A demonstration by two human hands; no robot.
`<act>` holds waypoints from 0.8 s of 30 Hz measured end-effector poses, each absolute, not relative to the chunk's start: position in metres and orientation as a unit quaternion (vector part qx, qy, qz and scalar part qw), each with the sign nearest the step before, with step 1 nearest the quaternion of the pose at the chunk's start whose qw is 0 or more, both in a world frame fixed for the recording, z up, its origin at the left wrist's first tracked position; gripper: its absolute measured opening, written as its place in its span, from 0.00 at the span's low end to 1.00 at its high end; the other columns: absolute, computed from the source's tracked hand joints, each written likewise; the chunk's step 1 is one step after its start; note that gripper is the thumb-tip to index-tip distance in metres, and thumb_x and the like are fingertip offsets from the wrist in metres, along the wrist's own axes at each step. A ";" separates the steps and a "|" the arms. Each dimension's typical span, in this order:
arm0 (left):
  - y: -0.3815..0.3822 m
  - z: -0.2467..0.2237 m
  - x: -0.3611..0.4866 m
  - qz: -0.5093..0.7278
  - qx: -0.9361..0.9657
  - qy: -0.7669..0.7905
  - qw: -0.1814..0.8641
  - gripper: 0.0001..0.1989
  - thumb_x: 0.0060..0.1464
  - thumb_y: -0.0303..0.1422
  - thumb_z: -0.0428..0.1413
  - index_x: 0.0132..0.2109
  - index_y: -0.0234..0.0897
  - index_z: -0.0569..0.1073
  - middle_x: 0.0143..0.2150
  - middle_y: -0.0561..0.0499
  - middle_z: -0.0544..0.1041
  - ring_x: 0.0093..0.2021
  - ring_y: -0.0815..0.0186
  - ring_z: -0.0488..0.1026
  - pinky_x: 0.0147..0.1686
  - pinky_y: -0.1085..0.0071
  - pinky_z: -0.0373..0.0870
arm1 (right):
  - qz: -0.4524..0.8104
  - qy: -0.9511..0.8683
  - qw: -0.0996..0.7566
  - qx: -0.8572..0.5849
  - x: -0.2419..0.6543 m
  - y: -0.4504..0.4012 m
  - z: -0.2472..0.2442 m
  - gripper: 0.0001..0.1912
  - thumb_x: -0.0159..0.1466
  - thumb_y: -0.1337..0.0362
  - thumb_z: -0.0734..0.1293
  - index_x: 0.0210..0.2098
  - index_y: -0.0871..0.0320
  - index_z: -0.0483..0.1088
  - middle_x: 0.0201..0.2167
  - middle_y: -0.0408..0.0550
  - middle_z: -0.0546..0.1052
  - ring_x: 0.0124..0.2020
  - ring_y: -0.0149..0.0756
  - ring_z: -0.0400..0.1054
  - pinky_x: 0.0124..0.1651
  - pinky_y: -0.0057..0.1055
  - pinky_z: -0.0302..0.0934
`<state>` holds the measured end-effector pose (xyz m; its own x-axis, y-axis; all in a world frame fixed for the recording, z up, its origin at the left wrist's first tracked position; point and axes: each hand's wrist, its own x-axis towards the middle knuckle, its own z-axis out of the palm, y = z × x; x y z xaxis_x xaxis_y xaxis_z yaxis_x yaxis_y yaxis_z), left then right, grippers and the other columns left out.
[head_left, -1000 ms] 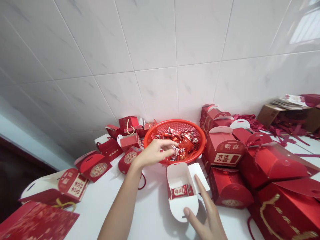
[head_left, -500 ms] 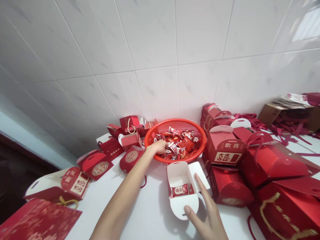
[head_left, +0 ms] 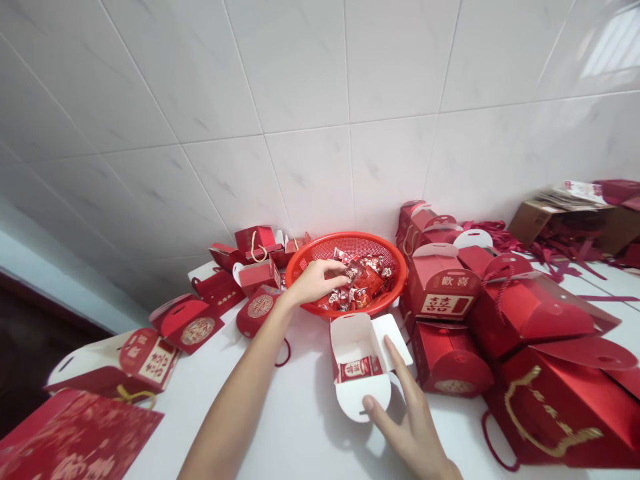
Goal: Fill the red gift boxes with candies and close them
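Observation:
A red plastic basket [head_left: 350, 239] full of wrapped candies [head_left: 367, 283] stands against the wall. Over its left part, my left hand [head_left: 323, 280] pinches a dark red wrapped candy [head_left: 353, 270] between thumb and fingers. In front of the basket is an opened white-lined box [head_left: 353, 333], its flaps spread. Red wrapped candies [head_left: 356, 368] lie inside it. My right hand [head_left: 407, 413] holds this box, with the thumb on the front flap and a finger on the right flap.
Red gift boxes [head_left: 443, 287] are stacked at the right. More boxes [head_left: 187, 323] and a red bag [head_left: 75, 433] line the left side. A cardboard box [head_left: 550, 223] with ribbons sits at the far right, below the tiled wall [head_left: 305, 167].
My left hand has risen from among the candies, moved slightly right and now shows a candy at its fingertips. My right hand keeps its place on the box.

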<state>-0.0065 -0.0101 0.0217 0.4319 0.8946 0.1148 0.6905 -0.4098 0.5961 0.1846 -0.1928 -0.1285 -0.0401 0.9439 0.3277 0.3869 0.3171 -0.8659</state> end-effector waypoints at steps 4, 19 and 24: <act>-0.052 0.044 0.006 0.230 0.865 0.324 0.305 0.11 0.56 0.33 0.60 0.44 0.38 0.83 0.41 0.48 0.83 0.41 0.61 0.78 0.45 0.67 0.72 | 0.276 -0.646 0.487 -0.519 0.184 -0.193 -0.128 0.41 0.70 0.56 0.66 0.75 0.52 0.42 0.73 0.54 0.57 0.72 0.52 0.55 0.67 0.46 0.60; -0.013 0.034 -0.040 0.193 0.791 0.542 0.207 0.16 0.59 0.29 0.52 0.50 0.36 0.80 0.51 0.46 0.83 0.49 0.60 0.79 0.51 0.65 0.73 | 0.247 -0.645 0.507 -0.515 0.184 -0.192 -0.132 0.41 0.69 0.57 0.66 0.75 0.48 0.44 0.72 0.53 0.59 0.70 0.55 0.58 0.67 0.50 0.61; 0.024 0.008 -0.037 0.011 0.801 0.547 0.242 0.19 0.48 0.27 0.61 0.49 0.36 0.82 0.41 0.48 0.85 0.41 0.60 0.81 0.43 0.70 0.74 | 0.239 -0.648 0.506 -0.517 0.184 -0.192 -0.133 0.40 0.69 0.57 0.66 0.75 0.50 0.44 0.72 0.54 0.59 0.70 0.54 0.57 0.66 0.49 0.62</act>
<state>-0.0375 0.0241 0.0075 0.4011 0.8823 -0.2464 0.8712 -0.2843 0.4003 0.1839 -0.1925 -0.1326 0.0462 0.9119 0.4077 0.4276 0.3508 -0.8331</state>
